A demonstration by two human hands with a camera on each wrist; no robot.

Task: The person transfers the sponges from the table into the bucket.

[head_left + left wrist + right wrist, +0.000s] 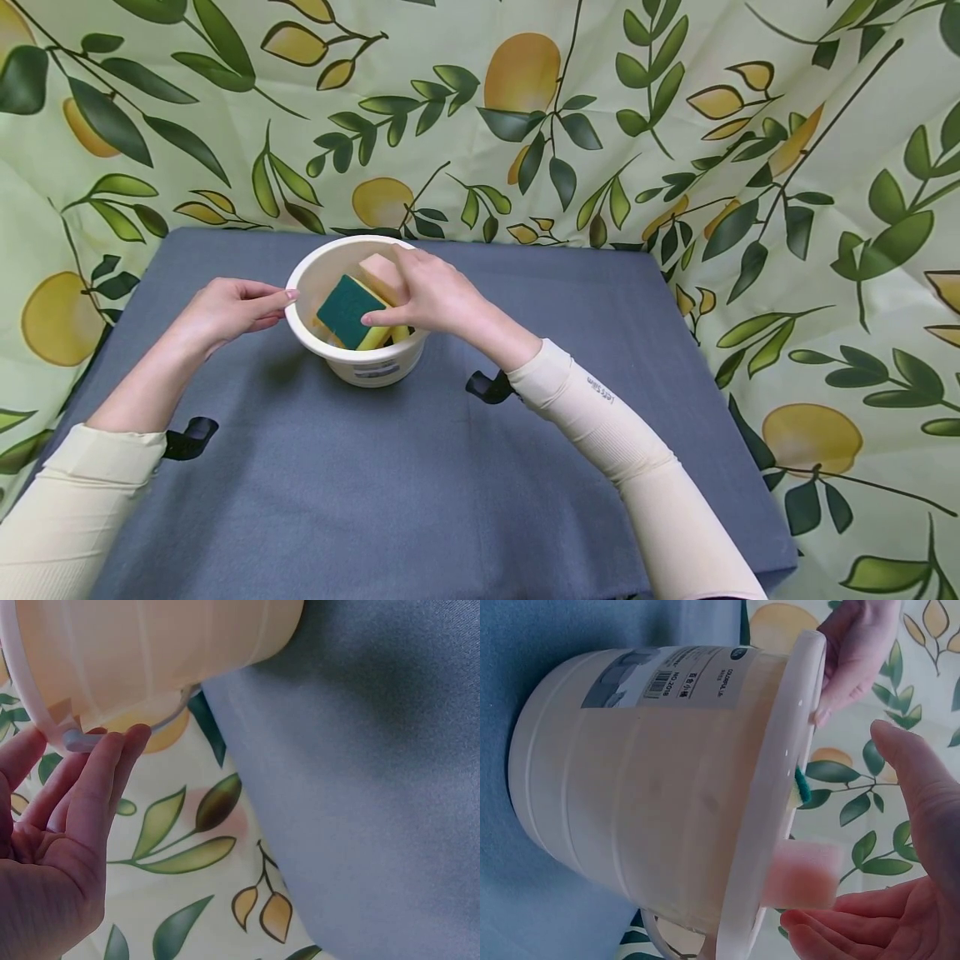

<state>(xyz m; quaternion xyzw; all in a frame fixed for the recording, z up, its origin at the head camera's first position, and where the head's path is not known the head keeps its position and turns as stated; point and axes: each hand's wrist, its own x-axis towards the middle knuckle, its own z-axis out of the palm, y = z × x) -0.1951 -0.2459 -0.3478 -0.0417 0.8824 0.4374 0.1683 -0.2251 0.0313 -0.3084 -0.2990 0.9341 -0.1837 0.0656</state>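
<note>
A white plastic bucket (375,371) with a printed label stands on the blue-grey cloth. My left hand (232,312) pinches its rim at the left, thumb on top and fingers near the handle joint (79,740). Inside are a green-and-yellow scouring sponge (345,312) and a pale pink sponge block (384,275). Other yellow pieces lie under them, partly hidden. Over the right side of the rim is my right hand (431,292), thumb and fingers spread apart. In the right wrist view its fingertips are close to the pink block (802,874), which pokes above the rim; contact is unclear.
The blue-grey cloth (360,483) covers the table. A curtain with fruit and leaf print (465,158) hangs behind and at both sides. Black straps (489,387) stick out by both wrists.
</note>
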